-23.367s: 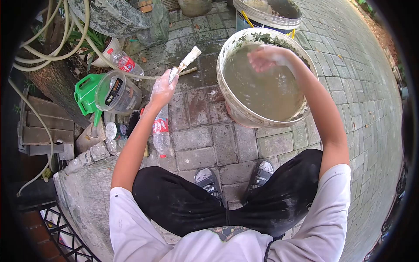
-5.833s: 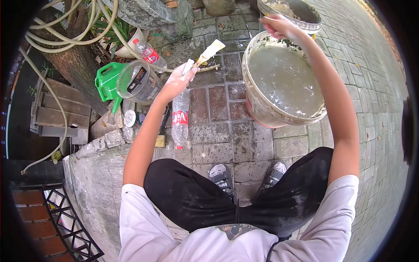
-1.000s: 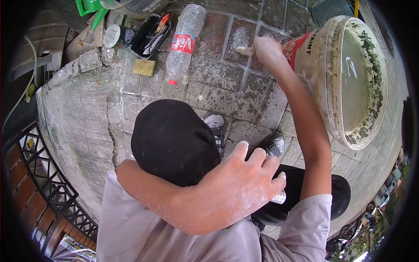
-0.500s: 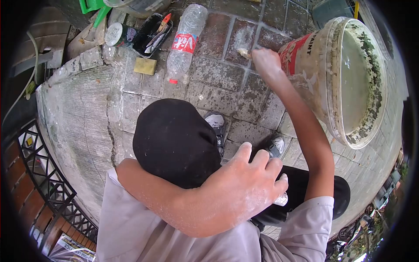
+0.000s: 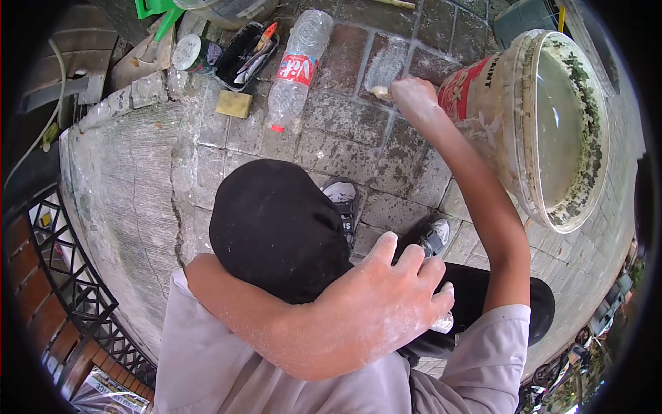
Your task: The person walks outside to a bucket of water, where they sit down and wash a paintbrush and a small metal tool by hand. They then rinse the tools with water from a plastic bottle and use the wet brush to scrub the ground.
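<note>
My right hand point(image 5: 416, 98), dusted with white, is closed around a small pale-tipped tool point(image 5: 381, 91); its handle is hidden in my fist. The tip touches the lower part of a paving brick point(image 5: 387, 62) that carries a whitish, wet-looking smear. Nearer to me, my left hand point(image 5: 386, 303) curls over my lap, white powder on its fingers and back. A small whitish object point(image 5: 443, 322) pokes out beneath its fingers, too covered for me to name.
A large paint bucket point(image 5: 486, 103) with cloudy liquid stands right of my right hand. Left of the brick lie a clear plastic bottle point(image 5: 289, 96), a yellow sponge point(image 5: 234, 103), a black tray point(image 5: 234, 65) with an orange-handled tool, and a small tub point(image 5: 187, 53). My shoes point(image 5: 341, 196) rest on the paving.
My right hand has moved slightly toward me and left, the tool's tip now lower on the brick. More of the smear shows. My left hand stays in place.
</note>
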The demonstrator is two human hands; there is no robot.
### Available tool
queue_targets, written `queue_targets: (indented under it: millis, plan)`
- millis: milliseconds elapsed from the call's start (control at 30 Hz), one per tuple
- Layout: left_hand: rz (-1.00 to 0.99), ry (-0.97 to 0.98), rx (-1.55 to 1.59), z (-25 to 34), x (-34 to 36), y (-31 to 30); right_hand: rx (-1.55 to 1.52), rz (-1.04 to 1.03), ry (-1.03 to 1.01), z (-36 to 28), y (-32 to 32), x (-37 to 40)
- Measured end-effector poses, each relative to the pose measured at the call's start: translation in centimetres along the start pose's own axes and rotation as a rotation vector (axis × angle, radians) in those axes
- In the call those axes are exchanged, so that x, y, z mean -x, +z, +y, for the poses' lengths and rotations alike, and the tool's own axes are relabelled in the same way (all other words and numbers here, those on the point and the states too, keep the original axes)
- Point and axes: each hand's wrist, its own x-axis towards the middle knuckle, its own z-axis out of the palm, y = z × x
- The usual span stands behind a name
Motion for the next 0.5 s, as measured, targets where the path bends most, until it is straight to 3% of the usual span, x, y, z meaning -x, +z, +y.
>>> queue_targets:
  millis: [133,233,333,400,500]
  plan:
    - [-0.025,0.013,-0.021,0.3,-0.3,-0.1,-0.043,0.004,0.072,1.5,-3.0,-1.2]
    - [-0.062,0.016,-0.011,0.5,-0.1,0.0,-0.075,0.236,0.269,3.7,-3.2,-4.4]
    - [-0.039,0.001,-0.003,0.4,0.2,0.1,-0.083,0.32,0.291,3.7,-3.1,-5.1]
    - [-0.035,-0.009,0.009,0.3,0.5,0.1,-0.076,0.143,0.185,2.6,-0.3,-4.6]
    - [-0.037,0.005,0.016,0.0,0.4,-0.2,-0.044,-0.073,0.05,-0.3,-1.8,-1.2]
